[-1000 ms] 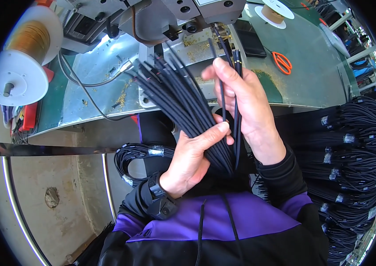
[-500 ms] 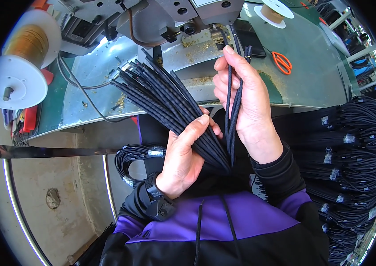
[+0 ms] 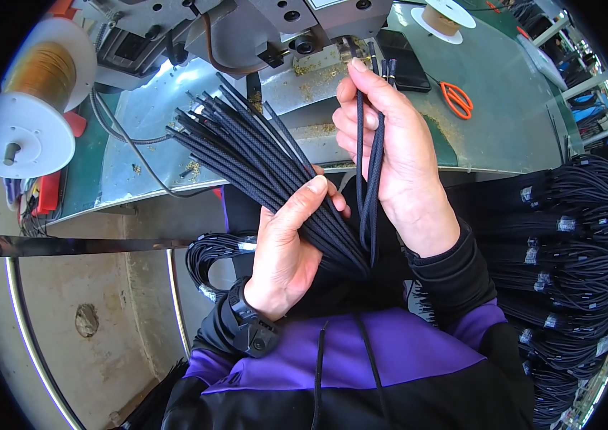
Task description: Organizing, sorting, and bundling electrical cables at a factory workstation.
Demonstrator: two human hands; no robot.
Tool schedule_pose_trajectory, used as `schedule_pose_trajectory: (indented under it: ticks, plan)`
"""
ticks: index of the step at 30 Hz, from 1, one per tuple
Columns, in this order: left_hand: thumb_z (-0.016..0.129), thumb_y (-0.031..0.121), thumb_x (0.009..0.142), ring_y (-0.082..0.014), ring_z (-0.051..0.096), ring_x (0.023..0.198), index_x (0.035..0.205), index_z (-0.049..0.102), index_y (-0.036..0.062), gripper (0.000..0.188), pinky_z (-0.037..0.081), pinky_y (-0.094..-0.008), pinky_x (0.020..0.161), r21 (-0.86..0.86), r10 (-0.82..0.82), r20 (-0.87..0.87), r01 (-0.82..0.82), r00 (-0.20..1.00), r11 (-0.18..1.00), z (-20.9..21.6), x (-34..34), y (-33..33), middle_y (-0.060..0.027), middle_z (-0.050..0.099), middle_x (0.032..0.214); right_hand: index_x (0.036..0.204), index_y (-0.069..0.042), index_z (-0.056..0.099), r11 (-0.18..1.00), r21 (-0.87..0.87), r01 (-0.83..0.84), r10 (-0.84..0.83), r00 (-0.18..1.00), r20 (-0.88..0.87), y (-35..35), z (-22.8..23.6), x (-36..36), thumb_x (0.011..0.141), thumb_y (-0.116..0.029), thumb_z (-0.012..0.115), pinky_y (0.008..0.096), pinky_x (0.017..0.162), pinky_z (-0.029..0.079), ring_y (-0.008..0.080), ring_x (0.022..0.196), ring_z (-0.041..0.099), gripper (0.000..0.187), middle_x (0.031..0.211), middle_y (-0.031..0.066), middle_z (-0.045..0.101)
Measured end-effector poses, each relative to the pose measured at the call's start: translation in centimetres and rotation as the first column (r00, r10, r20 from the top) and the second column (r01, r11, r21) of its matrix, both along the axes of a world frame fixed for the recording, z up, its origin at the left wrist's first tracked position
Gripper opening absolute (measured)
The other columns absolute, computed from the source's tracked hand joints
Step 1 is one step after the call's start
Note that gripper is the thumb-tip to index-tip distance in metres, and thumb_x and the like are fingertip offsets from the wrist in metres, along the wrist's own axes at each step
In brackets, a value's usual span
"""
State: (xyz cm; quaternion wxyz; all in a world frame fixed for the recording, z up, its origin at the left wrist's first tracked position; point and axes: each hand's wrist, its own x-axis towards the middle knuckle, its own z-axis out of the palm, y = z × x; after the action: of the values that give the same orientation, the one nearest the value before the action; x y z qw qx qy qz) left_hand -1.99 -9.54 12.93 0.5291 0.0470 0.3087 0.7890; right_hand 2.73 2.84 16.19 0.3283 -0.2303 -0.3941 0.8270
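My left hand (image 3: 286, 251) is closed round a thick bundle of black woven cords (image 3: 243, 158), its thumb lying across them. Their ends fan out toward the upper left. At the bundle's lower end several cords bend back up to my right hand (image 3: 408, 161). That hand pinches a cord between thumb and forefinger, with more black cords (image 3: 373, 168) lying along its palm. The pinched cord's tip is close under the head of a grey machine (image 3: 304, 46); whether it touches the machine I cannot tell.
On the green table lie orange-handled scissors (image 3: 456, 100), a dark flat box (image 3: 403, 61) and brassy scraps. A spool of copper-coloured strip (image 3: 42, 68) stands left; another spool (image 3: 444, 21) sits far right. Bundled black cords (image 3: 565, 226) pile up at right, and a coiled bundle (image 3: 204, 265) hangs left.
Both hands have shifted slightly left and up, carrying the cords with them. The grip of each hand looks the same.
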Motion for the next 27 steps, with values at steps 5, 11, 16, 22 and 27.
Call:
schedule_pose_trajectory:
  ticks: [5,11,16,22,27]
  plan:
    - [0.057,0.010,0.081,-0.0155,0.054,0.070,0.091,0.052,0.0023,0.014,0.046,-0.0298,0.065,0.025,-0.007,0.004,0.007,1.000,1.000,-0.3,-0.5,0.1,-0.0058,0.055,0.076,0.071,-0.008,0.053,0.998,-0.052,0.019,-0.017,1.000,0.023,1.4,-0.6,-0.9,0.083,-0.028,0.056,0.0173,0.037,0.019,0.0017,0.040,0.026,0.024,0.048,-0.0092,0.031]
    - [0.057,0.010,0.081,-0.0152,0.054,0.069,0.091,0.053,0.0015,0.013,0.046,-0.0290,0.064,0.023,0.021,0.029,-0.022,0.999,0.999,-0.1,-0.7,0.3,-0.0058,0.055,0.076,0.070,-0.008,0.053,0.998,-0.054,0.010,-0.010,1.000,0.004,1.9,-0.6,-0.9,0.083,-0.028,0.056,0.0175,0.037,0.019,0.0020,0.040,0.026,0.024,0.048,-0.0092,0.030]
    - [0.058,0.010,0.081,-0.0149,0.054,0.067,0.092,0.053,0.0013,0.015,0.046,-0.0287,0.064,-0.022,0.006,0.041,-0.005,0.999,1.000,-0.4,-0.3,0.1,-0.0054,0.056,0.076,0.070,-0.007,0.052,1.000,-0.009,-0.029,0.029,0.999,0.034,0.6,0.1,0.6,0.085,-0.029,0.053,0.0181,0.037,0.020,0.0027,0.040,0.026,0.027,0.048,-0.0086,0.030]
    - [0.061,0.011,0.080,-0.0142,0.054,0.067,0.093,0.053,0.0020,0.017,0.045,-0.0272,0.063,-0.013,-0.009,0.043,0.010,0.999,1.000,-0.9,-0.4,0.6,-0.0049,0.056,0.077,0.069,-0.006,0.050,0.996,0.054,-0.077,0.069,0.987,0.148,-0.1,-0.9,2.2,0.086,-0.033,0.050,0.0193,0.037,0.020,0.0036,0.041,0.026,0.032,0.048,-0.0071,0.029]
    - [0.061,0.010,0.079,-0.0133,0.054,0.067,0.092,0.054,0.0027,0.016,0.045,-0.0259,0.063,-0.001,0.025,0.050,-0.025,0.998,1.000,-1.5,-0.7,0.7,-0.0047,0.057,0.078,0.067,-0.005,0.051,0.923,0.193,-0.332,0.280,0.926,0.254,0.1,-2.5,4.1,0.087,-0.036,0.049,0.0186,0.040,0.024,0.0040,0.043,0.031,0.037,0.050,-0.0043,0.037]
